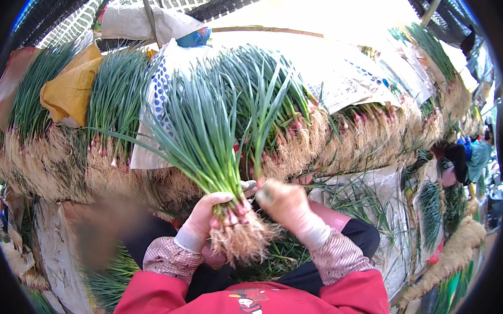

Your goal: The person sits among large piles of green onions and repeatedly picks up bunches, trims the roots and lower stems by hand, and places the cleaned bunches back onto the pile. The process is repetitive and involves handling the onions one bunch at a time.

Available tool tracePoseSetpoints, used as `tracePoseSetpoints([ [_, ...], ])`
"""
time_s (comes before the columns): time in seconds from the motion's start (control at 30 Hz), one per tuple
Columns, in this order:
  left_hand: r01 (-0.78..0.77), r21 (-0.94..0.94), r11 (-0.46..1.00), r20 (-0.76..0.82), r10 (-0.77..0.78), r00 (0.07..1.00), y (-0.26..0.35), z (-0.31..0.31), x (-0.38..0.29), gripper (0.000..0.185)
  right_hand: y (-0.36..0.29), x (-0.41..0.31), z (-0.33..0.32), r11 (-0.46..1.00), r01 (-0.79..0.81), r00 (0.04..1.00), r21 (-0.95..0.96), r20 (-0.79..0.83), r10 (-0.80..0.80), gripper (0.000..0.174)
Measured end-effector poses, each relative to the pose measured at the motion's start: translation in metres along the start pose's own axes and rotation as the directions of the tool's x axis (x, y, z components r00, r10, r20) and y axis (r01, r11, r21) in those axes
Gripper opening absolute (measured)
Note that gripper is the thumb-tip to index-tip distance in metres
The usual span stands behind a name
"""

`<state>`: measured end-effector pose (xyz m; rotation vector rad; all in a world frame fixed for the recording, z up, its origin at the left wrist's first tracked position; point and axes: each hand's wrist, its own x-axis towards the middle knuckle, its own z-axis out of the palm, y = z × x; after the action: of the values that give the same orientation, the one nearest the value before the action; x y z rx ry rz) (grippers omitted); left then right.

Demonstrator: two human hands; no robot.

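Observation:
My gloved left hand (203,214) is closed around a bunch of green onions (211,154). Their pinkish bulbs and pale roots hang below the grip, and the long leaves fan upward. Just right of the bunch, my gloved right hand (287,204) is blurred, its fingers curled around the base of a thinner sprig of green onion (261,144). That sprig's leaves stand up in front of a heap of green onions (291,109), whose roots face me. Part of the sprig's lower end is hidden by the right hand's fingers.
Rows of green onions (116,91) stretch left and right, partly covered by white woven sacks (336,81) and a yellow sack (71,87). Loose leaves (358,203) lie on a white sheet to the right. A person (476,157) sits at the far right. Something blurred (105,230) is at left.

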<state>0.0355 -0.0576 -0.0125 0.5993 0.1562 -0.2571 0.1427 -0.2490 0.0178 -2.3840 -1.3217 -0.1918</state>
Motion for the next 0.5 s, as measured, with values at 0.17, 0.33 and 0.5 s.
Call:
tracePoseSetpoints([
  [0.17,0.186,-0.084,0.979,0.069,-0.181,0.981,-0.008,-0.026,-0.005,0.054,0.01,0.002,-0.017,0.551,-0.564,0.746,0.615,0.665,0.022,0.032],
  [0.33,0.01,-0.16,0.987,-0.029,-0.015,0.999,-0.02,-0.023,-0.003,0.048,-0.003,0.046,0.035,-0.351,-0.624,0.711,0.698,0.694,0.115,0.027],
  [0.5,0.01,-0.066,0.998,-0.024,-0.012,1.0,-0.01,-0.031,-0.013,0.043,-0.019,0.017,0.058,-0.541,-0.368,0.647,0.756,0.626,0.435,0.024],
])
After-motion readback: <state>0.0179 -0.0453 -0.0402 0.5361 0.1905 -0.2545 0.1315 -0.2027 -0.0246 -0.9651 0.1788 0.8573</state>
